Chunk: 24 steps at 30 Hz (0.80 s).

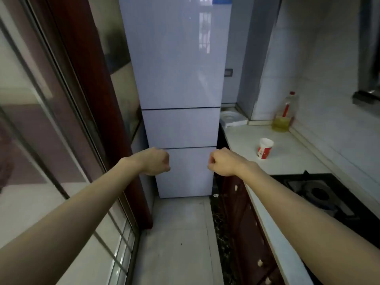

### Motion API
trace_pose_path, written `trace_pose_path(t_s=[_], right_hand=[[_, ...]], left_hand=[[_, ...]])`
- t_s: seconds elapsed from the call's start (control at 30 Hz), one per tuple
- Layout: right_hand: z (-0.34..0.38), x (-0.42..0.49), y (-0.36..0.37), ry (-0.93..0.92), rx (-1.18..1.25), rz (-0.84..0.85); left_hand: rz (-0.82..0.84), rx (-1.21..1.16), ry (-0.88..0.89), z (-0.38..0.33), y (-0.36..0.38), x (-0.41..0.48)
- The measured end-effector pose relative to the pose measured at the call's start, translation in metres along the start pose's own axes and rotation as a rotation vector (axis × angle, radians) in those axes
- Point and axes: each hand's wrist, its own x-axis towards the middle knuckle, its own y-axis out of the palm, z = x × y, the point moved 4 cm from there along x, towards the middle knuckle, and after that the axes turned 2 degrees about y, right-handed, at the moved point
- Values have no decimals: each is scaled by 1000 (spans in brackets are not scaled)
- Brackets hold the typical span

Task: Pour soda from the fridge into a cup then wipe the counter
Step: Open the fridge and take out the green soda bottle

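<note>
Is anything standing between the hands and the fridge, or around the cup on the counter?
Nothing visible lies between the left hand, the right hand and the fridge, but its doors are all closed, hiding whatever is inside. The cup stands alone on the counter, open to reach.

Shut doors, cropped edges
The fridge (181, 58) hides its inside behind shut doors, and its top is cropped. Left hand (156, 161) and right hand (223, 162) curl their fingertips under. The cup (264, 148) has unreadable print, and the stove (320, 194) runs off the right edge.
</note>
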Motion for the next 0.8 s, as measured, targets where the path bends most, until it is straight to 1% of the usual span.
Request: trace_pose_path(t_s=[0.1,0.27,0.33,0.53,0.67,0.8], right_hand=[[-9,37,-12,-25,21,-7],[-11,85,-6,-92,-19,57],[-13,104,-1,-104,-22,76],[-6,167,3,-147,-17,103],[-1,213,1,-147,-50,125],[8,266,-10,-138,-115,128]], left_hand=[[-38,-37,-66,11,-9,21],[25,-38,-144,29,-10,37],[19,-48,-170,41,-15,46],[23,-89,-161,72,-27,81],[26,-142,-198,114,-22,125],[40,-177,-173,155,-26,174]])
